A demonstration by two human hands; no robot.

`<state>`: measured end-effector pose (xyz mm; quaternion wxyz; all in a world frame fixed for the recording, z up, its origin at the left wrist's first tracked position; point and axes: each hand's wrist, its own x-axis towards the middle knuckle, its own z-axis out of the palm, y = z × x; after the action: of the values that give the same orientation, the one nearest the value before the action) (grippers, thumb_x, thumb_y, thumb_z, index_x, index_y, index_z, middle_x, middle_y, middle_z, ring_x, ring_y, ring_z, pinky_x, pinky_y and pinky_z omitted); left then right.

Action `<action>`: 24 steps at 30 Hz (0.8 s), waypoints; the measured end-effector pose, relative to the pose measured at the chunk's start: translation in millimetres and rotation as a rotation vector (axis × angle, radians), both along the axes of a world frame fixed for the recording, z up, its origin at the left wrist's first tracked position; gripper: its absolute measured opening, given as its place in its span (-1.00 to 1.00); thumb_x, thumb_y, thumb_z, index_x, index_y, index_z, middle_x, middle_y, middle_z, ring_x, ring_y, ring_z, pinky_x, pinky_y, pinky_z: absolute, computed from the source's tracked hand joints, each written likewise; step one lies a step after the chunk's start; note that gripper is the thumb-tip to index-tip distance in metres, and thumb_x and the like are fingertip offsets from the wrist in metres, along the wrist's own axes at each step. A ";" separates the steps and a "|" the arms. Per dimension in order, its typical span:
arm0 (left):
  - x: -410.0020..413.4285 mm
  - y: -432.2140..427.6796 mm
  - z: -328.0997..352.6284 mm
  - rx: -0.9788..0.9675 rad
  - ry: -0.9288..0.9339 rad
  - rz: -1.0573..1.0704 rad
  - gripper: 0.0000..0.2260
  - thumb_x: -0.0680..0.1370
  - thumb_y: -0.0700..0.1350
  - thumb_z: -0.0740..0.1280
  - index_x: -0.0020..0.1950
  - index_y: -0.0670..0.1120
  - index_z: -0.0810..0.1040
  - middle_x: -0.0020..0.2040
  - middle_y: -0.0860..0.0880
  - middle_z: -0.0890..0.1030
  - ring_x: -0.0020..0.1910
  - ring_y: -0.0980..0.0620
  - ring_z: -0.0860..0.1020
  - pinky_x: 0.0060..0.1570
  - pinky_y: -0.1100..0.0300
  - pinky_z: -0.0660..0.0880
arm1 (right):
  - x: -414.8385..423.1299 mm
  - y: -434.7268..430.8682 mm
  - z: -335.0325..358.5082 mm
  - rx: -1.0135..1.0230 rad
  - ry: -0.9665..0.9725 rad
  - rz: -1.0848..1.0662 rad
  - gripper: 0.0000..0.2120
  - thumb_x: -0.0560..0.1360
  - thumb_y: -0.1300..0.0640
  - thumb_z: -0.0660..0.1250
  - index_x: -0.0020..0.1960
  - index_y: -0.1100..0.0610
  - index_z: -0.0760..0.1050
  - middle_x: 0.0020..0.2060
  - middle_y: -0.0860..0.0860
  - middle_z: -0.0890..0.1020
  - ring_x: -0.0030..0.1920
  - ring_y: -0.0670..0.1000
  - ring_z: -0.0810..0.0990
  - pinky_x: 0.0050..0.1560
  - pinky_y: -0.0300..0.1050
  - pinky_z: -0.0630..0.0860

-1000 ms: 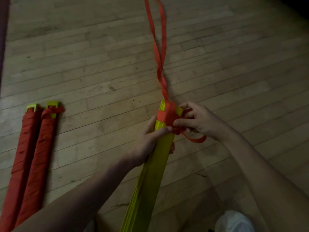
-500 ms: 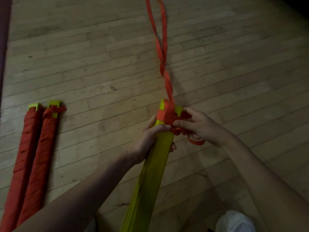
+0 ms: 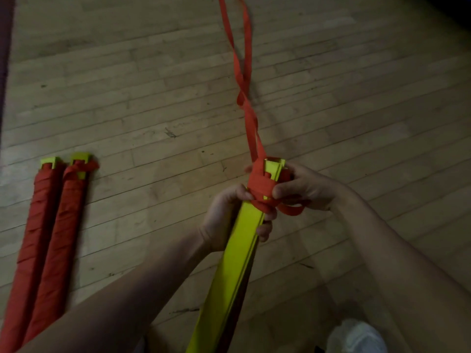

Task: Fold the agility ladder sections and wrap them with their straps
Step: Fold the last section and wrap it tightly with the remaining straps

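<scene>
Now, left hand [image 3: 228,216]: grips yellow ladder stack [image 3: 229,276] below its top.
Right hand [image 3: 307,189]: pinches red strap [image 3: 260,184] wound there.

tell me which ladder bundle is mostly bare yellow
The bundle in the left hand; red strap covers only its top, unlike the two fully wrapped floor bundles.

No readable text, label or number anywhere

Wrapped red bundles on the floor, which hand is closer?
Left. The left hand holds the yellow stack, right of the bundles; the right hand sits farther right, pinching the strap.
</scene>
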<state>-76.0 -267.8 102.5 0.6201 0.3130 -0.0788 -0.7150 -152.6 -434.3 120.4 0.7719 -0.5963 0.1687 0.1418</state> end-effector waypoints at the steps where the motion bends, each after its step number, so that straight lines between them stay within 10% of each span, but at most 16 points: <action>1: 0.7 -0.2 -1.2 -0.026 0.036 -0.023 -0.74 0.27 -0.02 0.33 -0.16 -0.14 0.61 -0.33 -0.08 0.51 -0.45 0.01 0.49 -0.35 0.21 0.49 | 1.0 1.8 -0.8 0.042 -0.009 -0.001 -0.24 -0.04 -0.01 0.68 0.09 0.19 0.51 -0.21 0.00 0.67 -0.20 -0.05 0.63 -0.24 -0.24 0.51; 8: 5.7 0.0 -10.2 0.006 0.044 -0.032 -0.61 0.30 0.01 0.24 -0.02 -0.19 0.63 -0.15 -0.17 0.61 -0.25 -0.07 0.59 -0.19 0.11 0.56 | 2.4 11.5 -1.8 0.056 -0.030 -0.100 -0.77 0.24 0.28 0.42 -0.11 0.24 0.53 -0.38 0.05 0.64 -0.44 -0.03 0.60 -0.49 -0.24 0.50; 13: 3.4 8.5 -9.0 0.155 -0.271 0.061 -0.52 0.39 0.06 0.19 0.14 -0.26 0.48 -0.06 -0.21 0.59 -0.22 -0.09 0.61 -0.25 0.09 0.58 | 0.8 11.1 -9.6 0.024 -0.039 -0.135 -0.76 0.24 0.24 0.48 -0.11 0.25 0.57 -0.30 0.09 0.66 -0.34 0.02 0.63 -0.36 -0.16 0.56; 24: -4.1 10.6 -8.7 0.182 -0.316 0.124 -0.57 0.36 0.09 0.37 0.02 -0.23 0.45 -0.25 -0.12 0.58 -0.35 -0.02 0.57 -0.35 0.19 0.52 | -1.0 14.7 -8.2 -0.052 -0.020 -0.082 -0.79 0.25 0.06 0.56 -0.18 0.13 0.66 -0.24 0.23 0.55 -0.26 0.17 0.48 -0.24 -0.05 0.36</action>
<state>-80.1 -257.2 93.8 0.6120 0.4803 -0.0908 -0.6217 -153.6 -419.7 112.3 0.7630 -0.6100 0.1891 0.0998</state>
